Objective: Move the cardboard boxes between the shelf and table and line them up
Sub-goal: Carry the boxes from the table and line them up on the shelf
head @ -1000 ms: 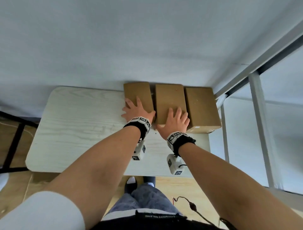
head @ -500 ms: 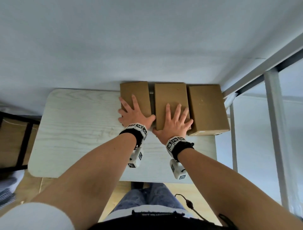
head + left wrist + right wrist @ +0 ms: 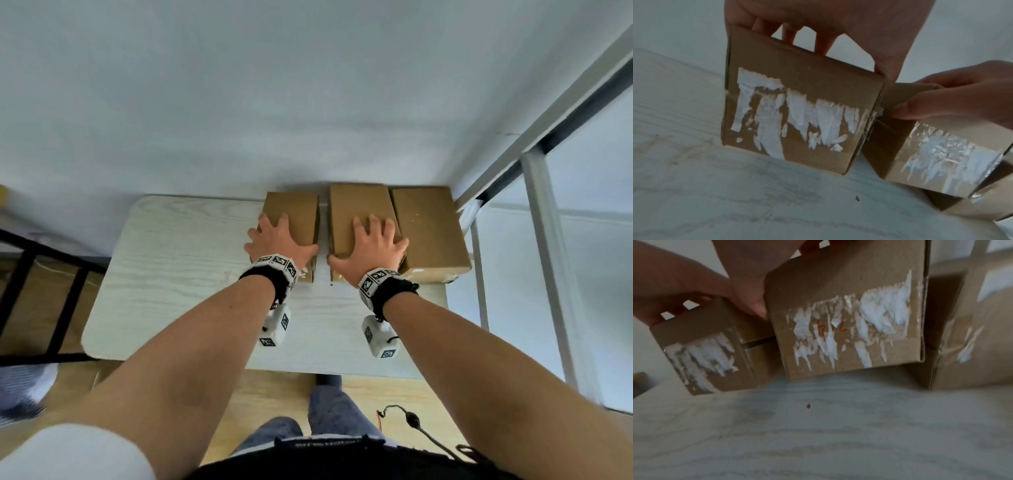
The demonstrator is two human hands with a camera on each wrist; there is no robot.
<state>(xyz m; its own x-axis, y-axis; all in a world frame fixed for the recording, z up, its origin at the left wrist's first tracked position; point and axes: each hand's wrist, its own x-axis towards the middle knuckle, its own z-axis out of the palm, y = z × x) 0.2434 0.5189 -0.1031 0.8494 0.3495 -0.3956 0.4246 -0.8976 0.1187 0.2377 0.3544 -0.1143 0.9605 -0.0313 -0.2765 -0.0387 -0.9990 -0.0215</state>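
Left box (image 3: 294, 219): on the table (image 3: 178, 260), long axis pointing away toward the wall; now a wider gap to the middle box.
Left hand (image 3: 279, 241): grasps its near end from above.
Middle box (image 3: 359, 214): same axis, touching the right box (image 3: 431, 233).
Right hand (image 3: 371, 251): grasps the middle box, thumb down its left side.

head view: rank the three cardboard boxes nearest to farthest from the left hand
1. Left box: the left hand lies on top of it, thumb down its right side.
2. Middle box: next along, across a narrow gap, under the right hand.
3. Right box: farthest, at the table's right end, beside the shelf frame.
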